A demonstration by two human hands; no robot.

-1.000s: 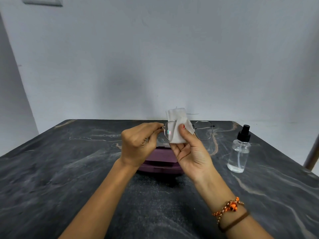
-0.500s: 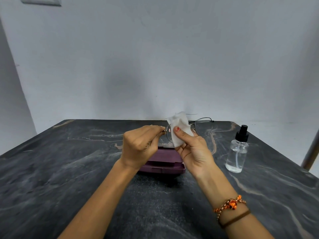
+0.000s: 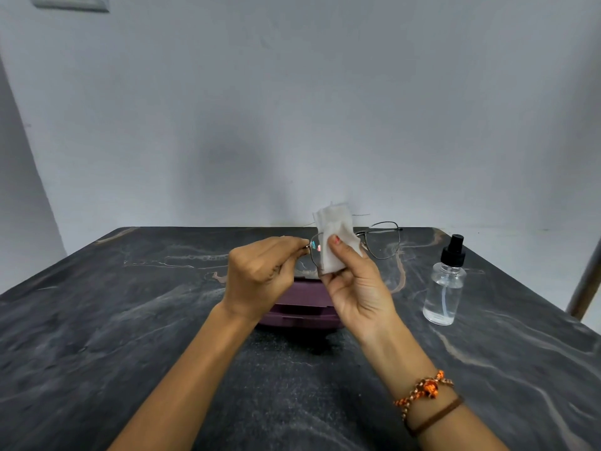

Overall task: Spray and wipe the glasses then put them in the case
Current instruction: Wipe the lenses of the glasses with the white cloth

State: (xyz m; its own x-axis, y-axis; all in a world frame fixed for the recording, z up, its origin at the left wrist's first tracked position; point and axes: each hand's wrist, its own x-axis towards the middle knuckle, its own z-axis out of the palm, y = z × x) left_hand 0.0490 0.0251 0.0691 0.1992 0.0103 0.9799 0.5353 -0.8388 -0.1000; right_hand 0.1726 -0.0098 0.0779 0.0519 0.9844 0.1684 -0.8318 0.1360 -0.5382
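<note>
Circling the near right wrist are an orange beaded bracelet [image 3: 426,387] and a brown band [image 3: 435,415]. Farther in, a closed purple case [image 3: 294,307] lies on the dark marble table [image 3: 97,320], its contents hidden. Above it the left hand [image 3: 260,275] pinches the left end of the wire-framed glasses [image 3: 383,239], held in the air with their long axis running left to right. The right hand [image 3: 357,281] pinches a white cloth [image 3: 335,242] over the left lens. At right stands a clear spray bottle [image 3: 445,288], partly filled with liquid.
</note>
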